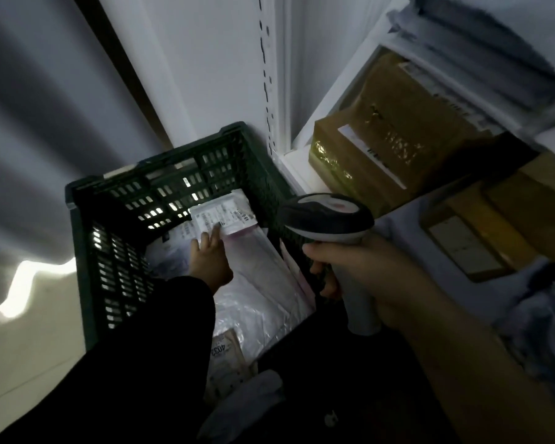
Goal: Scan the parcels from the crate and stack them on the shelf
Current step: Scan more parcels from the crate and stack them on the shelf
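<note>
Now the left hand (210, 262) reaches into the green crate (116, 251), flat fingers (214, 234) touching a small white parcel (237, 216) lying inside by the far wall. The right hand (362, 270) grips the scanner (326, 216). It is dark, so the scan might miss the label (205, 218).

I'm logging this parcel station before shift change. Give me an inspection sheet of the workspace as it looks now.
Surface: pale floor; the green crate stands on it beside the shelf.
Job's things: labelled parcel lies on white mailers in the crate; brown taped boxes sit on the shelf.
Clutter: crumpled bluish material at lower right, too dim to identify.
Grippers: left hand, fingers straight, touches the labelled parcel; right hand grips the scanner.
Cables: nothing seen.
Surroundings: grey wall; dim light.
</note>
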